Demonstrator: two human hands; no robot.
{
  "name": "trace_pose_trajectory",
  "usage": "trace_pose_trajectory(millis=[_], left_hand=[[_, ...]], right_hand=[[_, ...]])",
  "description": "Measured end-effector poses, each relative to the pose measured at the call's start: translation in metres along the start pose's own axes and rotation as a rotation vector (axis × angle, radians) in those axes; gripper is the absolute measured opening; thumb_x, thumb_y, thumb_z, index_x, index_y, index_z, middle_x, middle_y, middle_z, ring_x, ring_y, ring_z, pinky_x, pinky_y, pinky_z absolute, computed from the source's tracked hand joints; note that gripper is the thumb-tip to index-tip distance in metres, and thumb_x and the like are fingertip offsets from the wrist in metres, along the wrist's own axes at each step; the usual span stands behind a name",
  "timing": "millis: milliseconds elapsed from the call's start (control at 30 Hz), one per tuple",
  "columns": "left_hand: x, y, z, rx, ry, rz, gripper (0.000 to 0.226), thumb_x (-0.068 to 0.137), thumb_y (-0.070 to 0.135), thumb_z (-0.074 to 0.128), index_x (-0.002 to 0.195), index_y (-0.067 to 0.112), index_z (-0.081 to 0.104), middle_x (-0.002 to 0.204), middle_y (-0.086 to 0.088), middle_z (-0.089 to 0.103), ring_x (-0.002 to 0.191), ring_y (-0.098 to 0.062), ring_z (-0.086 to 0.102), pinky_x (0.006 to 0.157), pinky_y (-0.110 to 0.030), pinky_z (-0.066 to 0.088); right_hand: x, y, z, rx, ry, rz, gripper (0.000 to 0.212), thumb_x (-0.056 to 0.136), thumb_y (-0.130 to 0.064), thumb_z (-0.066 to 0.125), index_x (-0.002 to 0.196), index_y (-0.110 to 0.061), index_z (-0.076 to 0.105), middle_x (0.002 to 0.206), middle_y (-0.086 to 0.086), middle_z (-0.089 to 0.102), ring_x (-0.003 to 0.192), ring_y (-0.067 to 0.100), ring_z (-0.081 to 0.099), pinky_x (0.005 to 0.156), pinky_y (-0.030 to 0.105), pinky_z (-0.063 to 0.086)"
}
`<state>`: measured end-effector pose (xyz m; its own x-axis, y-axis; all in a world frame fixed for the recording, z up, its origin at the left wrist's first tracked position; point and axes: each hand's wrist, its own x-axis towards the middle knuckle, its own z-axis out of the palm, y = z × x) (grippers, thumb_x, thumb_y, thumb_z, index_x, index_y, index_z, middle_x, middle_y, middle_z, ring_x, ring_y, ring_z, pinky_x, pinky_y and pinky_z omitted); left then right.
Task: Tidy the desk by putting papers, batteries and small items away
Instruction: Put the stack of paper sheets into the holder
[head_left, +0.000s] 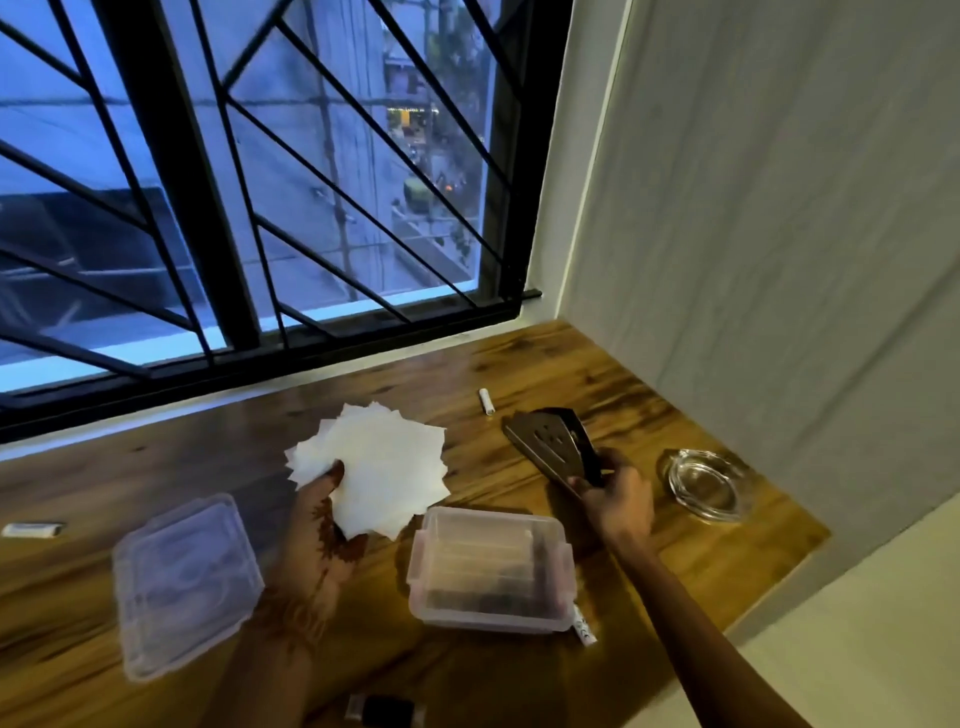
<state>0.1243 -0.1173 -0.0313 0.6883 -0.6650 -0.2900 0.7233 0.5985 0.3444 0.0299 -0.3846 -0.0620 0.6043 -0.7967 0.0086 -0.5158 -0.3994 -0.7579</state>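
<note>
My left hand (324, 525) holds a fanned stack of white square papers (382, 467) above the wooden desk (649, 395). My right hand (615, 496) grips a dark metal triangular paper holder (550, 444) by its near corner, tilted up off the desk. An open clear plastic box (491, 569) sits between my hands, with its lid (184, 582) lying to the left. One white battery (486, 401) lies near the window. Another battery (584, 626) pokes out from under the box's right side.
A glass ashtray (704, 483) stands at the right, close to the wall. A small white item (31, 529) lies at the far left edge. A dark small object (382, 707) sits at the desk's front edge. The barred window runs along the back.
</note>
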Motion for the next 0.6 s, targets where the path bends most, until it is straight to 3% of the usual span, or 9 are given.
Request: trace_pose_trajectory(millis=[100,167,233,267,333,400,500,567,600], left_hand=[[0.002,-0.008,-0.002,0.075,-0.06,0.019,0.054,0.095,0.046,0.032,0.137,0.012,0.038,0.128,-0.011,0.059,0.118,-0.026,0.058,0.097,-0.043,0.049],[0.003,-0.009,0.008,0.049,-0.094,0.013,0.064,0.07,0.037,0.074,0.127,0.013,0.054,0.119,-0.013,0.065,0.107,-0.029,0.065,0.081,-0.045,0.057],[0.01,-0.014,0.002,0.038,-0.049,0.088,0.091,0.035,0.025,0.094,0.119,0.012,0.062,0.106,-0.013,0.071,0.091,-0.029,0.071,0.065,-0.044,0.06],[0.011,-0.013,0.004,0.042,-0.104,0.073,0.09,0.04,0.025,0.093,0.122,0.013,0.058,0.106,-0.013,0.071,0.093,-0.029,0.07,0.069,-0.043,0.06],[0.009,-0.022,0.024,0.053,-0.171,0.062,0.032,0.087,0.027,0.062,0.117,0.017,0.064,0.108,-0.013,0.07,0.099,-0.026,0.068,0.081,-0.039,0.058],[0.015,-0.023,0.033,0.077,-0.066,0.094,0.054,0.102,0.024,0.026,0.089,0.009,0.077,0.098,-0.015,0.073,0.09,-0.024,0.071,0.071,-0.035,0.059],[0.011,-0.033,0.053,0.104,-0.264,0.043,0.053,0.098,0.029,0.026,0.105,0.002,0.07,0.114,-0.019,0.067,0.108,-0.022,0.064,0.093,-0.032,0.052],[0.019,-0.039,0.058,0.255,-0.045,0.141,0.046,0.093,0.029,0.04,0.073,0.012,0.078,0.078,-0.008,0.075,0.07,-0.017,0.072,0.058,-0.028,0.06],[0.019,-0.043,0.062,0.297,0.051,0.225,0.045,0.095,0.025,0.039,0.072,0.013,0.075,0.072,-0.007,0.073,0.063,-0.019,0.071,0.047,-0.029,0.057]], right_hand=[[0.002,0.006,0.002,0.005,-0.018,0.008,0.051,0.083,-0.02,0.067,0.129,-0.02,0.046,0.115,0.006,0.064,0.081,0.013,0.061,0.062,0.027,0.054],[0.004,0.009,0.002,-0.003,-0.034,0.007,0.05,0.083,-0.02,0.067,0.128,-0.02,0.047,0.116,0.005,0.064,0.08,0.011,0.057,0.055,0.02,0.046],[0.004,0.01,0.002,-0.032,-0.048,0.014,0.048,0.082,-0.021,0.068,0.126,-0.019,0.048,0.115,0.005,0.064,0.081,0.011,0.056,0.056,0.021,0.045],[0.004,0.009,0.002,-0.046,-0.061,0.013,0.048,0.082,-0.022,0.068,0.125,-0.019,0.047,0.115,0.005,0.064,0.083,0.013,0.057,0.06,0.025,0.049],[0.002,0.004,-0.001,-0.07,-0.059,-0.011,0.054,0.079,-0.029,0.071,0.125,-0.019,0.045,0.118,0.006,0.061,0.095,0.018,0.06,0.073,0.035,0.055],[0.0,-0.01,-0.007,-0.057,0.021,-0.107,0.061,0.075,-0.039,0.072,0.125,-0.016,0.045,0.121,0.008,0.058,0.105,0.023,0.057,0.08,0.039,0.054],[-0.008,-0.046,-0.021,0.179,0.081,-0.291,0.051,0.077,-0.036,0.071,0.119,-0.014,0.052,0.111,-0.002,0.057,0.103,0.013,0.054,0.084,0.027,0.051],[-0.019,-0.07,-0.025,0.411,-0.093,-0.246,0.041,0.078,-0.031,0.071,0.112,-0.018,0.055,0.098,-0.012,0.057,0.094,0.006,0.055,0.078,0.015,0.048],[-0.022,-0.078,-0.024,0.527,-0.212,-0.173,0.039,0.076,-0.033,0.072,0.108,-0.021,0.055,0.096,-0.013,0.058,0.092,0.005,0.057,0.079,0.016,0.049]])
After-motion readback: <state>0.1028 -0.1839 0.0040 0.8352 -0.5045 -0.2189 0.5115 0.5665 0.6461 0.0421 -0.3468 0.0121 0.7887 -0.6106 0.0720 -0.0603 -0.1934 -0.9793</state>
